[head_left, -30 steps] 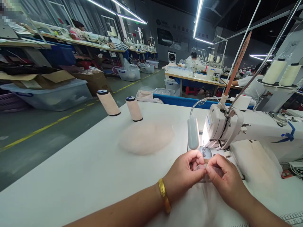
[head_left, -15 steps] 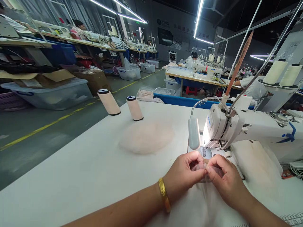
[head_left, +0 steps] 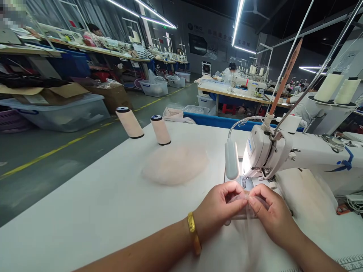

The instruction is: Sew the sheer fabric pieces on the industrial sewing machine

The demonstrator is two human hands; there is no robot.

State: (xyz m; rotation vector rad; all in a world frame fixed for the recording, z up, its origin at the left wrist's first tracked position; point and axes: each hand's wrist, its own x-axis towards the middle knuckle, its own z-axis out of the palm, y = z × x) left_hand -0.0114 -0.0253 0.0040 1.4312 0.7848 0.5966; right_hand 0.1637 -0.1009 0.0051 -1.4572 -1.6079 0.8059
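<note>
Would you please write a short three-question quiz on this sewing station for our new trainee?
1. Multiple choice: What are the left hand and the right hand pinching?
A) A thread cone
B) Sheer fabric
C) A blue ribbon

2. True or false: The gold-coloured bracelet is on the right wrist.

3. Fill in the blank: Seen from the wearer's side, the gooseneck lamp hangs to the ____ of the sewing machine's head.

Key:
1. B
2. False; the gold-coloured bracelet is on the left wrist.
3. left
</note>
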